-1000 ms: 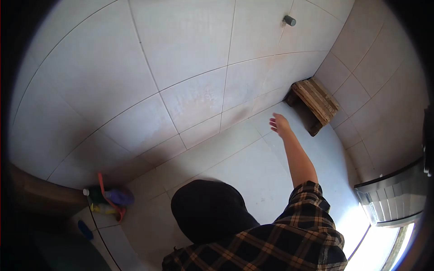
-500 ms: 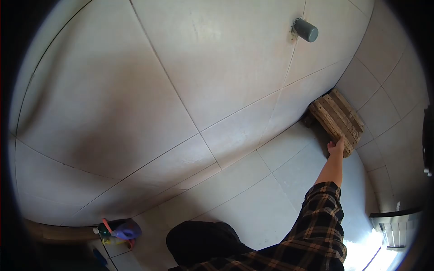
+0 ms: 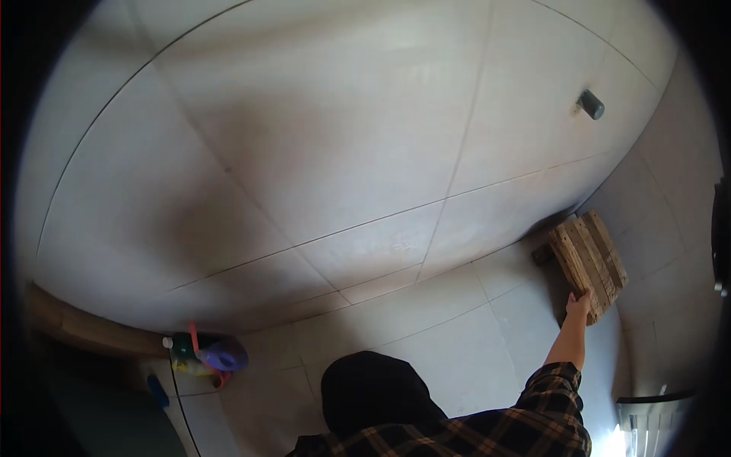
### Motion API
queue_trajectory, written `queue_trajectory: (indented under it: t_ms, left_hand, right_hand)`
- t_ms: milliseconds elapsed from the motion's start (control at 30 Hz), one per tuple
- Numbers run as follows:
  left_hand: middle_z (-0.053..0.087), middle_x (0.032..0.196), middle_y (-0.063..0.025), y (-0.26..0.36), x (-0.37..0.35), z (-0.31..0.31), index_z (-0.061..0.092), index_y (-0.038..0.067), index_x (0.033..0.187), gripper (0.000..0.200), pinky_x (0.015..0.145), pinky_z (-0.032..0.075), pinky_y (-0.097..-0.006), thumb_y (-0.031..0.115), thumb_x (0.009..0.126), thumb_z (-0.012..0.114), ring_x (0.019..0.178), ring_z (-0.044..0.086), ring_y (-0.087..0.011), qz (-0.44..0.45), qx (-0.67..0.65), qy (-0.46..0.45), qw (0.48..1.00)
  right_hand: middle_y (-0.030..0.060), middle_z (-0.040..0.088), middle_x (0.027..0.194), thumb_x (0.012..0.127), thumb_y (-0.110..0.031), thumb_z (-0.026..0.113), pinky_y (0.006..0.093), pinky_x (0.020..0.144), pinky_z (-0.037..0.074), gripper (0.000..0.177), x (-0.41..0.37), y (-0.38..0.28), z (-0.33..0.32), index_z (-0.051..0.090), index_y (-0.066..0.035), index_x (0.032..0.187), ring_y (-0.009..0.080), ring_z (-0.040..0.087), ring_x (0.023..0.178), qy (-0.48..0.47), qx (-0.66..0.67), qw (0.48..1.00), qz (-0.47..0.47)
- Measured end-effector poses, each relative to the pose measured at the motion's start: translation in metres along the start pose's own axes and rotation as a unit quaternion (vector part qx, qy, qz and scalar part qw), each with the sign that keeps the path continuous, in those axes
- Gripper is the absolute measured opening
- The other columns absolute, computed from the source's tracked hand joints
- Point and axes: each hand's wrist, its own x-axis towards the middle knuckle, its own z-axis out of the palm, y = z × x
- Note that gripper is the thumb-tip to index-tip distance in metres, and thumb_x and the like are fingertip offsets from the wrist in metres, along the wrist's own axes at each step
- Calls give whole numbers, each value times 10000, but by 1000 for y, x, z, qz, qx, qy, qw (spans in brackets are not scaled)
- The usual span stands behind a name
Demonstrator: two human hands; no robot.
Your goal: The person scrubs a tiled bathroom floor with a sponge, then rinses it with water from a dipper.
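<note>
My right hand (image 3: 579, 302), at the end of a plaid sleeve, is closed on the near edge of a small slatted wooden stool (image 3: 588, 257). The stool is tilted in the corner where two tiled walls meet the floor. One short leg or block shows at its left, in shadow. My thumb lies along the stool's left side, while the other fingertips are partly hidden by the wood. My left hand is out of sight.
A grey pipe stub (image 3: 592, 105) sticks out of the tiled wall. At lower left, a purple bottle (image 3: 226, 355) and a dark green bottle (image 3: 183, 346) stand near a wooden beam (image 3: 103, 329) and a blue object (image 3: 158, 391). A pale slatted object (image 3: 653, 423) is at lower right.
The view has shifted, so the wall, pipe stub and stool appear lower and farther right. My right hand keeps its grip on the stool, which stays near the corner.
</note>
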Motion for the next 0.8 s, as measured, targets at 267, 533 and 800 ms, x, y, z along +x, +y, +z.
queue_trajectory:
  t_ms: [267, 533, 800]
  left_hand:
    - [477, 701, -151, 57, -94, -122, 499, -36, 770, 460, 561, 368, -375, 407, 885, 455, 621, 450, -243, 128, -172, 237, 948]
    - [524, 1120, -215, 15, -117, -155, 485, -53, 1159, 464, 820, 451, -371, 322, 886, 475, 955, 568, -274, 145, -196, 243, 939]
    - [504, 1022, -182, 43, -117, -123, 495, -44, 1066, 426, 761, 419, -355, 337, 876, 484, 877, 531, -248, 140, -269, 257, 917]
  right_hand:
    - [130, 471, 1161, 849, -346, 509, 332, 777, 478, 525, -16, -16, -34, 353, -50, 1253, 271, 507, 984, -211, -365, 896, -141]
    - [216, 422, 1230, 821, -382, 534, 395, 913, 399, 648, -215, -88, -138, 279, 0, 1279, 327, 441, 1129, -279, -817, 346, -367]
    - [203, 513, 1092, 795, -398, 575, 409, 836, 439, 576, -357, -96, -185, 413, 4, 1175, 292, 509, 1024, -409, -810, 395, -143]
